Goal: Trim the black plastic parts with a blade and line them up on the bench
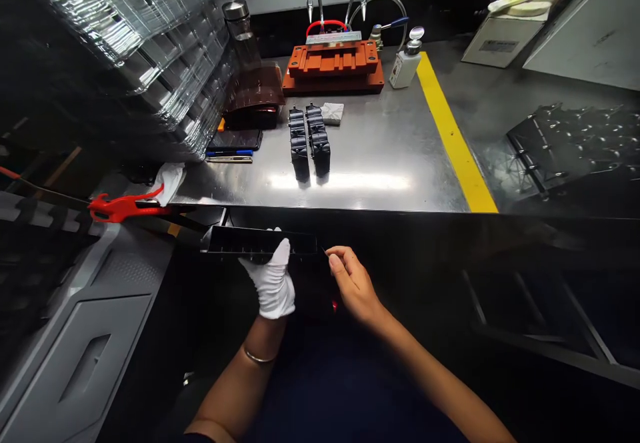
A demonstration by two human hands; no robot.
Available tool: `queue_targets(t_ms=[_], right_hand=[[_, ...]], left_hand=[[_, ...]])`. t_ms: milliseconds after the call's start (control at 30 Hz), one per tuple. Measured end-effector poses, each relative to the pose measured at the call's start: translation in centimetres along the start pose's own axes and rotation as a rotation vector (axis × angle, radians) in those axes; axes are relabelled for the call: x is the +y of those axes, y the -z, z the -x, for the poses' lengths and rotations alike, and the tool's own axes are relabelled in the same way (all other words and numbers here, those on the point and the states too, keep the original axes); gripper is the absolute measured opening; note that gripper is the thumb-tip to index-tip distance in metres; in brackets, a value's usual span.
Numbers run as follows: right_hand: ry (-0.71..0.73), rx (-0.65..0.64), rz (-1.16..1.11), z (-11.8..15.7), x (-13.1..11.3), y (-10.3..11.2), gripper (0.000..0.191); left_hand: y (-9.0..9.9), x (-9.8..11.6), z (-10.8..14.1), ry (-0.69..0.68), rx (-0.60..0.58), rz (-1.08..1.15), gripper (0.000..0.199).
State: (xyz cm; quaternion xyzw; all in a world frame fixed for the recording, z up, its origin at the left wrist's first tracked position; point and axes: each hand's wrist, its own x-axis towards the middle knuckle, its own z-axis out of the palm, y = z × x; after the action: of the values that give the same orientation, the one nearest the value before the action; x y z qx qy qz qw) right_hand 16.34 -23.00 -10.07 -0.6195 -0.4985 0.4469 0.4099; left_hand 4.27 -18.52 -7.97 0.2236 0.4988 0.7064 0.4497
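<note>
My left hand, in a white glove, is closed around a long black plastic part just below the bench's front edge. The part lies roughly level, its length running left to right. Bare, my right hand is closed in a pinch close to the part's right end. A thin dark tip pokes out from its fingertips toward that end; what it belongs to is too small to make out. On the metal bench beyond stand two black ribbed plastic parts, side by side, with a small white block behind the right one.
An orange fixture stands at the back beside a white pump bottle. Clear trays are stacked high on the left. A red air gun hangs at the left edge. Yellow tape crosses the bench; a tray of metal pieces lies right.
</note>
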Motion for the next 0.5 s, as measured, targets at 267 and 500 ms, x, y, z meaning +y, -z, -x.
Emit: queue_targets(t_ms=[267, 500], right_hand=[[-0.008, 0.081, -0.369, 0.9, 0.2, -2.6, 0.029], [-0.007, 0.180, -0.360, 1.0, 2.3, -3.1, 0.035]], left_hand=[[1.1, -1.0, 1.2, -0.239, -0.095, -0.106, 0.081], [1.8, -1.7, 0.7, -0.177, -0.026, -0.206, 0.076]])
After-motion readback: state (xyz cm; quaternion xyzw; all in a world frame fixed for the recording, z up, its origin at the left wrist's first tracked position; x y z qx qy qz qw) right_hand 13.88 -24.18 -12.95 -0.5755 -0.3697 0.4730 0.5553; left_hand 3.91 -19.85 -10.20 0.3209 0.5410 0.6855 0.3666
